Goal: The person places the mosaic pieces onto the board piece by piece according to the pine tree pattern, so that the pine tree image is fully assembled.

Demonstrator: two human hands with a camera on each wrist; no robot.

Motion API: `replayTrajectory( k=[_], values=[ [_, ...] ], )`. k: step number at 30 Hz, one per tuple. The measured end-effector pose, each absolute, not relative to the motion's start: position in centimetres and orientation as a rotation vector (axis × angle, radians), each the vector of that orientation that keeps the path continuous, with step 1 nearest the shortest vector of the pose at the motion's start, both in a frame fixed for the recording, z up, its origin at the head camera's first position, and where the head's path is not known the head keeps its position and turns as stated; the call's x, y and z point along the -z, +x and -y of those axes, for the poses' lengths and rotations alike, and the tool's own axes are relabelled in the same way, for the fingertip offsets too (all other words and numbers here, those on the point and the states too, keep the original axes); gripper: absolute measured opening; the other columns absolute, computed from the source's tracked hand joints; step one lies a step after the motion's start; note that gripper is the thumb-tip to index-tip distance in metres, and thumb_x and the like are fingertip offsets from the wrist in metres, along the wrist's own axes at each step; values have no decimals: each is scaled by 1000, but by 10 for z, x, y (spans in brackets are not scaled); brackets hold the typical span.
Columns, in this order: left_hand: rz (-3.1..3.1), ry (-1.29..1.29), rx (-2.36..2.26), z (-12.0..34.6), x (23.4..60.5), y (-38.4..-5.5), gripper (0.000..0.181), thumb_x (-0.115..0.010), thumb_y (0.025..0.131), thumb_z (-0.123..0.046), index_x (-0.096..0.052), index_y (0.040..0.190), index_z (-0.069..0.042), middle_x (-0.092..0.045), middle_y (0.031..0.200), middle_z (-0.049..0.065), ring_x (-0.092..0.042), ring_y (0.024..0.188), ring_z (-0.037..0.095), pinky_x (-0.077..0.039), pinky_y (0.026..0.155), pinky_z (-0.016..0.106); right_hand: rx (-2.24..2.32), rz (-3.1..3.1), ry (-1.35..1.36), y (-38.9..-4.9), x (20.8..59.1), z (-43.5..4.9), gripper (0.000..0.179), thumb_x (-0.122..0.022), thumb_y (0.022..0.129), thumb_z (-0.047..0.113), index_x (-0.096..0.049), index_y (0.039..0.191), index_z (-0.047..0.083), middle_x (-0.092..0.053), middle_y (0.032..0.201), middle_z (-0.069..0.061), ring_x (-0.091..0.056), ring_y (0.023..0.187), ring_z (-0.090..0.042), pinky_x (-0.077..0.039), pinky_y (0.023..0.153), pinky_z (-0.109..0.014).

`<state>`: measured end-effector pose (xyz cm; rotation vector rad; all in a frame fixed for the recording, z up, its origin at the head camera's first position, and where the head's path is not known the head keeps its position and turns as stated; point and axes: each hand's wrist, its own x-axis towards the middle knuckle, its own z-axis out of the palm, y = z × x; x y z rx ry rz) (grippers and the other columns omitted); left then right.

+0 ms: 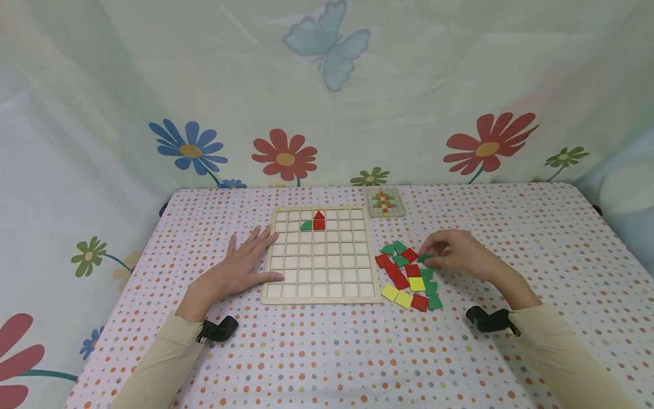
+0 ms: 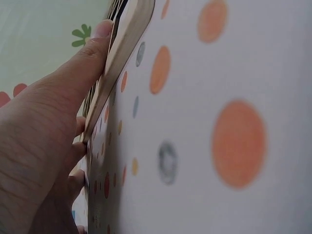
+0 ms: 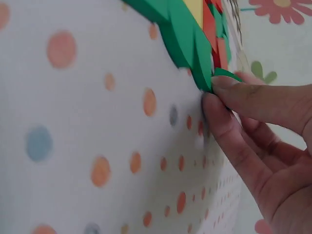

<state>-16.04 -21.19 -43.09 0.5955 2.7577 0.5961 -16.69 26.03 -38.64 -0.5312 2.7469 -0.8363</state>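
My left hand (image 1: 240,264) lies with its fingers spread at the left edge of a wooden grid board (image 1: 321,300). In the left wrist view, its thumb (image 2: 80,61) rests on the board's rim. Near the board's top sit a red triangle (image 1: 319,215), a red square (image 1: 319,225) and a green quarter-circle tile (image 1: 306,225). At the pile's right side, my right hand (image 1: 457,254) pinches another green tile (image 3: 226,74) between thumb and forefinger, its far part hidden by the fingers. Red squares (image 1: 420,302), yellow squares (image 1: 403,299) and green tiles (image 1: 431,288) lie around it.
A small pattern card (image 1: 385,203) with a tree made of coloured shapes lies beyond the pile, beside the board's top right corner. A dotted cloth (image 1: 327,358) covers the table, and a flowered curtain (image 1: 409,113) hangs behind its far edge.
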Motion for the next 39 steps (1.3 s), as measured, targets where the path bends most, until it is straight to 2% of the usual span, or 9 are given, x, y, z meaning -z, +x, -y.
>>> replayTrajectory(
  k=[6,12,18,24,30,39],
  values=[
    [-2771,614,-586,211,429,-164,101,-69,92,-66,-25,168,-16,-10,176,6,-1,162,31,11,123,68,882,-2767,-624,-175,382,-263,21,-83,86,-2,-80,107,2,-69,93,-1,-64,89,-20,-55,75,-24],
    [-2765,604,-591,212,429,-165,101,-69,92,-65,-25,168,-16,-10,176,7,-1,162,31,11,122,67,879,-2704,-709,-192,373,-237,16,-82,88,-1,-79,104,2,-75,99,-4,-65,90,-22,-55,74,-29],
    [-2763,593,-575,212,429,-163,102,-68,92,-67,-24,168,-17,-9,176,5,-1,162,30,12,123,67,814,-2656,-837,-211,359,-199,19,-79,90,-3,-80,108,0,-69,99,-6,-61,89,-22,-53,72,-32],
    [-2760,597,-591,211,432,-163,101,-69,92,-66,-23,169,-17,-9,176,5,0,162,28,13,123,65,797,-2648,-978,-230,353,-164,15,-77,90,-8,-79,103,-2,-70,98,-9,-67,94,-27,-60,88,-45],
    [-2772,610,-597,210,434,-163,102,-69,92,-67,-23,169,-17,-10,176,6,0,162,28,12,123,66,916,-2743,-967,-242,359,-143,10,-82,87,-5,-80,96,-2,-75,96,-12,-72,91,-30,-62,84,-45],
    [-2783,593,-574,213,435,-163,101,-69,92,-66,-25,168,-16,-12,176,7,-1,162,31,10,123,67,1053,-2681,-851,-248,370,-108,13,-77,92,-5,-81,104,-4,-77,103,-15,-70,98,-32,-59,87,-45]
  ],
)
